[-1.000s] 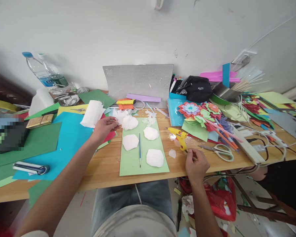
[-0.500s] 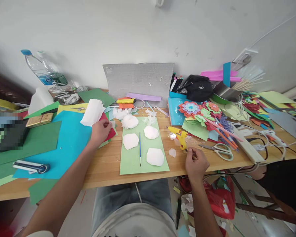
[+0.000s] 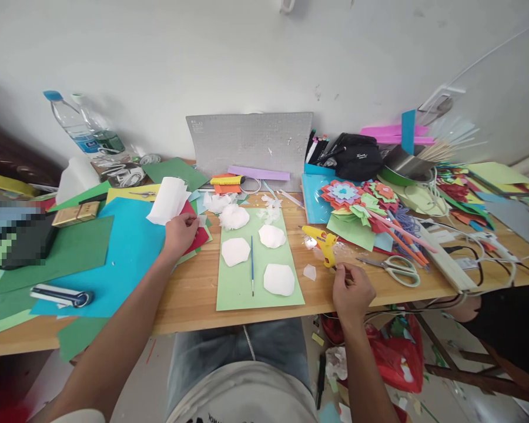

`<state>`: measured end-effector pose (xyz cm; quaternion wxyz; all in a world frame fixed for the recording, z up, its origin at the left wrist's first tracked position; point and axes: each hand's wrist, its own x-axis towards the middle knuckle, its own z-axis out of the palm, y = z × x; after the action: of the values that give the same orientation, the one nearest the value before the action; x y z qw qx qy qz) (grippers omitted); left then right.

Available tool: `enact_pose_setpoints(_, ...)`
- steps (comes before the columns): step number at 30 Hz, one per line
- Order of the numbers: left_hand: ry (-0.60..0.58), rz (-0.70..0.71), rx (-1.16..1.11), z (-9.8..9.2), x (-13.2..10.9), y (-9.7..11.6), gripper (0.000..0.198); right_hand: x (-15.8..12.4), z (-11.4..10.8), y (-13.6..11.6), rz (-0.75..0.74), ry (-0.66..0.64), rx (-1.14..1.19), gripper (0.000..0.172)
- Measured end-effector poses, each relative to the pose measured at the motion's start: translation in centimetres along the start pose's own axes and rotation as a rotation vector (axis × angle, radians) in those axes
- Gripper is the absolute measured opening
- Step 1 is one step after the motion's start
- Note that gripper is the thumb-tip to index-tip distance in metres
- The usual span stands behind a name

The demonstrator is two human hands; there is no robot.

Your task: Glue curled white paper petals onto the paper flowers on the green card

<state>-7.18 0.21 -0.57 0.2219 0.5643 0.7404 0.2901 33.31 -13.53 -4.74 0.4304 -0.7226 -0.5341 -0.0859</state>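
Note:
My left hand (image 3: pixel 180 235) rests over red paper (image 3: pixel 200 239) with its fingers pinched, beside a white paper sheet (image 3: pixel 167 201). A small pale scrap shows at its fingertips, but whether they grip it is unclear. At the table's front, my right hand (image 3: pixel 353 288) is closed, its fingertips at the handle end of a yellow glue gun (image 3: pixel 324 242); what they hold is hidden. Between my hands lies a light green sheet (image 3: pixel 233 294) with several white paper shapes (image 3: pixel 279 279), a crumpled white tuft (image 3: pixel 234 217) and a thin blue paintbrush (image 3: pixel 253 264).
Scissors (image 3: pixel 394 269) and a power strip (image 3: pixel 447 261) lie to the right, with paper flowers (image 3: pixel 341 194) behind. A grey cutting mat (image 3: pixel 251 141) leans on the wall. A stapler (image 3: pixel 62 295) sits on blue paper (image 3: pixel 134 258) at left. Another person's dark clothing (image 3: pixel 502 329) shows at right.
The view has shifted slightly, so the table's things appear a little further right. Both hands keep nearly the same places and stay closed.

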Motion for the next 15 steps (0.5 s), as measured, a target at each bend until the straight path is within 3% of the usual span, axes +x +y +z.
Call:
enact_pose_setpoints(5,0.035,0.016,0.042,0.04,-0.14,0.09,0.034,-0.04,-0.06,-0.08,0.006,0.002,-0.002,0.025)
enact_pose_setpoints(15,0.119,0.185,0.278,0.09,-0.62,0.02,0.034,-0.07,-0.27,-0.4,-0.089,0.073,-0.016,0.02)
